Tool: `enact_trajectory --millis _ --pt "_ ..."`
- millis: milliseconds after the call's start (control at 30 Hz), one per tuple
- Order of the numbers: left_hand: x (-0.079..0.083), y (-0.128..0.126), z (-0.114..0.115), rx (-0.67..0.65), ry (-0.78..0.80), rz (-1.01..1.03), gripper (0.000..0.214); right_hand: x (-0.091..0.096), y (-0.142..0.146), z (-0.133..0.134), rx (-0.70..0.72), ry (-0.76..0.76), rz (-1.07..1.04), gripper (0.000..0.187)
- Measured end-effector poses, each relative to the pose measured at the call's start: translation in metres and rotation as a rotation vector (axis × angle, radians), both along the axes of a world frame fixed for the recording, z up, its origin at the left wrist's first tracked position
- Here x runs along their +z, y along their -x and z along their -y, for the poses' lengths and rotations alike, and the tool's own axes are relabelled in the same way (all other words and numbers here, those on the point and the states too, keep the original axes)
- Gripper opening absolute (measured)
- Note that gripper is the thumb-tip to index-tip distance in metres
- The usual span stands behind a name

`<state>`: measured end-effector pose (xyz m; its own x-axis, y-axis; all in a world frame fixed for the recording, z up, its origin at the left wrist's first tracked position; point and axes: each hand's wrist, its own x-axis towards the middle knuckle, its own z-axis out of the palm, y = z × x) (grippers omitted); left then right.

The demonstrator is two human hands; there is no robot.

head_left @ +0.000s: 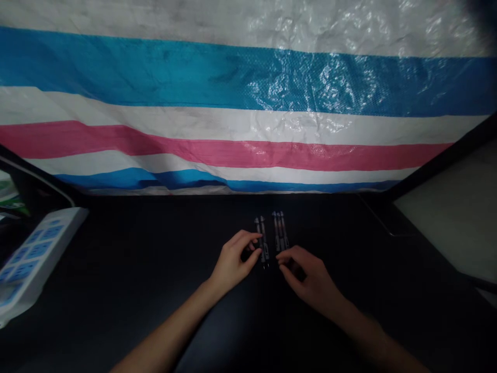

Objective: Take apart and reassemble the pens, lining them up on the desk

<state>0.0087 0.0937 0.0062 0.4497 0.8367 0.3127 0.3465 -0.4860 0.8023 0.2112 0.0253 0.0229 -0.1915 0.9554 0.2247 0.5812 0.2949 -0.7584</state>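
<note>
Here, two pens (265,246) lie beside the slightly spread left hand (232,262), three pens (280,228) beyond the right hand (310,273), its hold unclear.

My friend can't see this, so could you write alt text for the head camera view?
A person's left hand and right hand curl beside two clusters of slim, pen-like items on a dark table; whether they touch is unclear. A white-and-blue power strip lies at far left, and a striped sheet hangs behind.
</note>
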Motion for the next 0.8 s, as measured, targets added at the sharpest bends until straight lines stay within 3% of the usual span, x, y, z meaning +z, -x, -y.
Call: enact_trajectory --millis 100,233,400,533,800 --pt "0.001 0.002 0.003 -0.106 -0.062 -0.116 0.039 -0.003 -0.013 -0.008 0.103 -0.316 0.378 0.029" --pt "-0.003 0.002 0.005 -0.253 -0.177 -0.277 0.057 -0.012 -0.018 -0.013 0.207 -0.409 0.639 0.034" --pt "-0.008 -0.001 0.004 -0.232 -0.241 -0.326 0.034 -0.018 -0.011 -0.014 0.201 -0.574 0.696 0.024" --pt "-0.008 -0.002 0.004 -0.222 -0.261 -0.315 0.032 -0.020 -0.006 -0.015 0.193 -0.665 0.707 0.024" --pt "-0.008 -0.001 0.005 -0.217 -0.279 -0.301 0.031 -0.016 -0.006 -0.016 0.262 -0.707 0.698 0.023"
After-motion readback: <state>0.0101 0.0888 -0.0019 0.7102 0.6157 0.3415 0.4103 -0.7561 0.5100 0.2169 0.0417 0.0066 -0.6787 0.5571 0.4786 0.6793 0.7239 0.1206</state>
